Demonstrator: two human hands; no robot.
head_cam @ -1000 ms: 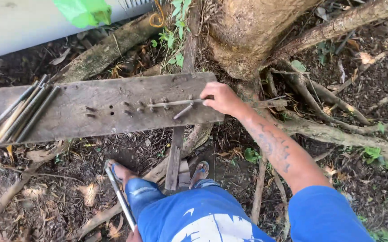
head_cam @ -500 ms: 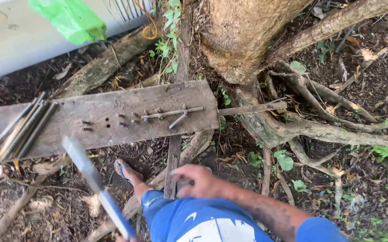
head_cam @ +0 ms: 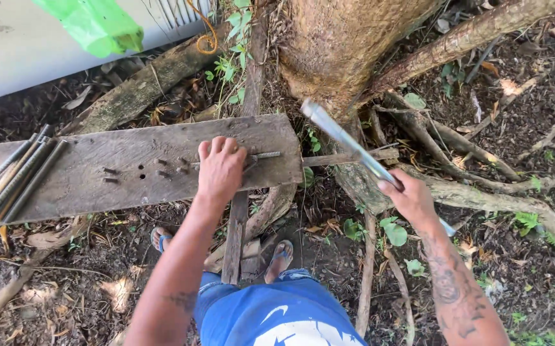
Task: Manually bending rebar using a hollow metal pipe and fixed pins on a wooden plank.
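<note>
Left hand: the left hand lies palm down on the plank, fingers together, pressing a thin rod; it grips nothing.
Right hand: the right hand is closed round a metal pipe, held slanting above the ground, its far end near the trunk.
Rod: flat on the plank's right part, partly hidden under the fingers.
Pegs: short pegs stand in the plank just left of the hand.
Bars: a bundle of bars rests on the plank's left end.
Surroundings: roots, leaf litter, sandalled feet below the plank.
</note>
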